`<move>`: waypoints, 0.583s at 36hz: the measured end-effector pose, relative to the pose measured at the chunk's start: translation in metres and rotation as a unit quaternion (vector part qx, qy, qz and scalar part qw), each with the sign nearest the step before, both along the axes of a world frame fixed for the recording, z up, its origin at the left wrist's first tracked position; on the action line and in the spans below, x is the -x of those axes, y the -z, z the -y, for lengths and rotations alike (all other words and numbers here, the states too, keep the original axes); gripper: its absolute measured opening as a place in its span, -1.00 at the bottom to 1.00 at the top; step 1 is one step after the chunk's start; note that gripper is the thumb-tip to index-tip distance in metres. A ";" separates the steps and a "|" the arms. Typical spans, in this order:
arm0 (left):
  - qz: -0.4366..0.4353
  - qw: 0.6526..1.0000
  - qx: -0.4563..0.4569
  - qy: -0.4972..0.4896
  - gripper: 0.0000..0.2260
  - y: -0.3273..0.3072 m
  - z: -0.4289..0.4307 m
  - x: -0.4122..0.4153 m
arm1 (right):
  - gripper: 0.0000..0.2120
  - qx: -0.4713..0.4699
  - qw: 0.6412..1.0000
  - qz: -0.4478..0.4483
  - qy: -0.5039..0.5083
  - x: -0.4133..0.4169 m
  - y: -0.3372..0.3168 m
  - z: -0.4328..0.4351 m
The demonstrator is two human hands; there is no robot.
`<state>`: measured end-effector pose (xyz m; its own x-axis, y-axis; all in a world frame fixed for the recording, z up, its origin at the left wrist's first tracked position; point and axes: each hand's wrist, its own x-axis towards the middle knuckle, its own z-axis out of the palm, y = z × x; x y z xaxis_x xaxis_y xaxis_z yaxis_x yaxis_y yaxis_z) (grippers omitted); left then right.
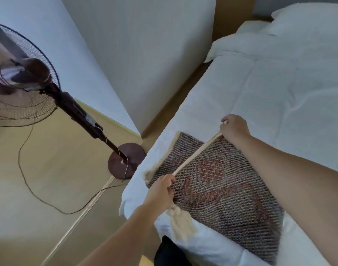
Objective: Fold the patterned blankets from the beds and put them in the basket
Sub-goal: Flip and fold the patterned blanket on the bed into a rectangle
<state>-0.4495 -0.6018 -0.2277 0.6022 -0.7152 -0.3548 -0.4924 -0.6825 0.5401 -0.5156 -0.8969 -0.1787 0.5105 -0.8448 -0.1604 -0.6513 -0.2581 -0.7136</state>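
Both forearms reach out to the patterned blanket (pixel 218 181) lying on the bed (pixel 269 96), left hand (pixel 161 187) and right hand (pixel 234 127) each pinching its cream edge (pixel 195 153), stretched diagonally between them.

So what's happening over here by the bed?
A person is folding a patterned blanket that lies on the white bed. The left hand and the right hand each pinch one end of the blanket's cream edge, holding it taut above the rest of the fabric, which lies partly folded near the bed's corner. A cream tassel hangs below the left hand. A standing fan is on the floor nearby. No basket is in view.
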 end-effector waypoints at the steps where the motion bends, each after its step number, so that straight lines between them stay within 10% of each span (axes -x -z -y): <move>1: -0.017 1.000 -0.010 0.003 -0.73 0.007 -0.001 -0.015 | -0.75 0.000 1.000 -0.016 0.004 -0.015 0.008 -0.003; 21: -0.211 0.969 -0.127 0.031 -0.63 0.163 0.014 -0.191 | -0.72 -0.070 0.988 -0.129 0.041 -0.214 0.202 0.002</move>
